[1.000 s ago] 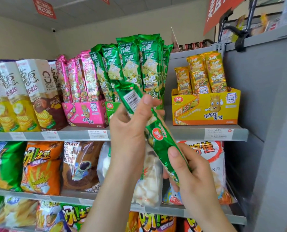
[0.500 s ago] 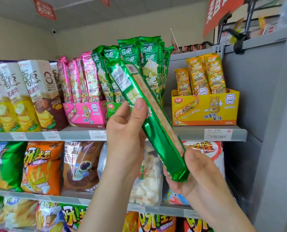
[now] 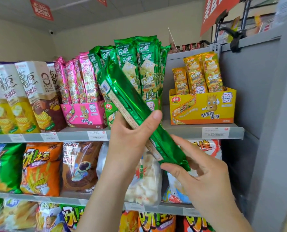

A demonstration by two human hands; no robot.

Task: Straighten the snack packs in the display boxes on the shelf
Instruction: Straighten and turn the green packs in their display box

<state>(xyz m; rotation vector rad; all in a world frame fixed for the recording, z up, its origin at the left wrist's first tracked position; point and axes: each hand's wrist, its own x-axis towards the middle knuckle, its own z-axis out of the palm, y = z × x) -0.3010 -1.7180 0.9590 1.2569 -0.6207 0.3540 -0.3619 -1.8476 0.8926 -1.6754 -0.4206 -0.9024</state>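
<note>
A person holds one long green snack pack [image 3: 132,104] slantwise in front of a shop shelf [image 3: 181,131]. Compared with a second ago, the pack is higher and has been rolled over: the barcode side that faced the camera has given way to the back seam, and its top end now overlaps the upright green packs [image 3: 139,64] standing in the green display box [image 3: 110,113]. The left hand [image 3: 131,141] grips the middle of the pack, thumb across the front and fingers hidden behind. The right hand [image 3: 201,174] pinches the bottom end, with the thumb beneath and the other fingers behind. This looks like the pack being lined up to go back into its box, though it is not in yet. A pink display box [image 3: 84,114] of pink packs stands just left of the green box, and a yellow display box [image 3: 203,108] of yellow packs stands apart to the right. Price labels [image 3: 214,132] run along the shelf's grey edge. Tall crisp cartons [image 3: 39,96] fill the left end, and crisp bags [image 3: 42,168] fill the lower shelves. Red signs [image 3: 42,9] hang from the ceiling, and a grey panel [image 3: 273,114] closes the right side.
</note>
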